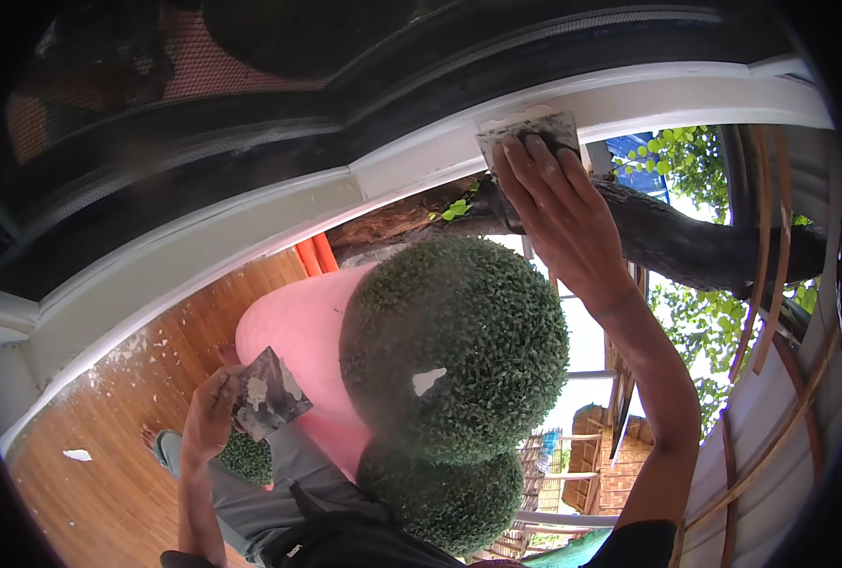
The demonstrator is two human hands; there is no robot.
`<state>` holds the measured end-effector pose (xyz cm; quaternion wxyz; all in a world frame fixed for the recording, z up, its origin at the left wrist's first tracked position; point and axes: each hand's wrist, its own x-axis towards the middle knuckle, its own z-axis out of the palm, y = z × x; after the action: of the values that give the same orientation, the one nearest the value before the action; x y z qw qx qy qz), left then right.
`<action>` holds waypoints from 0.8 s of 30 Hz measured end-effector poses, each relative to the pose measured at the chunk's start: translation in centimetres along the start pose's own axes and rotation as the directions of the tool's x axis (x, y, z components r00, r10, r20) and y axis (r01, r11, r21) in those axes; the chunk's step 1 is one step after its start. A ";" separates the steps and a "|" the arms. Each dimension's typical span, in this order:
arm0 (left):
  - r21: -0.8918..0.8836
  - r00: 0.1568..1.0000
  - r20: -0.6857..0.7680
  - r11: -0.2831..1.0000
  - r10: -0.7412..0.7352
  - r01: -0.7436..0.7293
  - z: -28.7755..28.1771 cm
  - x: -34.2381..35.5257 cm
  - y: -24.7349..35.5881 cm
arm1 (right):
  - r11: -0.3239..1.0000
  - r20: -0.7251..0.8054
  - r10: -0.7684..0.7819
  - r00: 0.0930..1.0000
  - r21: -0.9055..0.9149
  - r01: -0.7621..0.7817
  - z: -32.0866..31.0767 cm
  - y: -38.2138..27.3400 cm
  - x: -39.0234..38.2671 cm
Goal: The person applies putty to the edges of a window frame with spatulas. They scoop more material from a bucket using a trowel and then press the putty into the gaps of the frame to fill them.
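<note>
My right hand (563, 213) reaches up with its fingers pressed along a flat putty scraper (544, 125). The blade lies against a white frame (421, 156), and pale putty shows along its upper edge. Lower down, my left hand (212, 407) grips the edge of a dark, square putty plate (269, 396). Smears of whitish putty cover part of that plate. The right thumb is mostly hidden behind the scraper and hand.
Between my arms stands a round green topiary ball (468, 350) with a white flake on it, beside a pink planter (293, 327). White crumbs litter the wooden floor (146, 417). A tree trunk (686, 237) crosses behind my right hand. Dark mesh (222, 57) lies beyond the frame.
</note>
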<state>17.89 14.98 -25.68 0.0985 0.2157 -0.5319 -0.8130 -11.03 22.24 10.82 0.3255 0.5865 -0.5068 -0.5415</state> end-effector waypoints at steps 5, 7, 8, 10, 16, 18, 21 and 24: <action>-0.007 0.994 0.055 0.995 -0.096 0.096 0.1 -0.3 1.6 | 0.996 0.040 -0.044 0.998 -0.073 0.047 1.6 0.1 1.2; -0.044 0.987 0.068 0.988 -0.145 0.148 -0.1 -0.4 1.8 | 0.993 0.060 -0.056 0.997 -0.099 0.061 1.5 0.0 1.4; -0.027 0.993 0.058 0.994 -0.107 0.109 0.0 -0.4 0.9 | 0.995 0.084 -0.056 0.995 -0.082 0.063 1.1 -0.2 1.2; -0.007 0.997 0.039 0.997 -0.071 0.072 -0.2 -0.4 0.2 | 0.996 0.098 -0.057 0.993 -0.060 0.064 0.5 -0.7 0.6; -0.018 0.998 0.027 0.998 -0.064 0.065 -1.0 -0.5 -0.4 | 0.994 0.115 -0.021 0.993 0.107 0.009 -1.5 -0.3 -0.1; 0.074 0.999 0.045 0.997 -0.029 0.026 -1.3 -0.5 0.1 | 0.999 0.083 -0.044 0.996 -0.016 0.046 -0.5 0.5 0.5; 0.029 0.991 0.097 0.996 -0.087 0.085 -1.4 -0.6 1.2 | 0.999 0.031 -0.010 0.999 -0.038 0.011 1.1 1.1 0.4; -0.046 0.992 0.093 0.995 -0.085 0.090 -1.1 -0.7 -0.3 | 0.997 0.012 -0.025 1.000 -0.070 0.026 1.9 1.8 0.7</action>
<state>19.02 14.47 -26.17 0.0436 0.1989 -0.5053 -0.8386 -13.34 21.40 11.87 0.3363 0.5779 -0.4818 -0.5664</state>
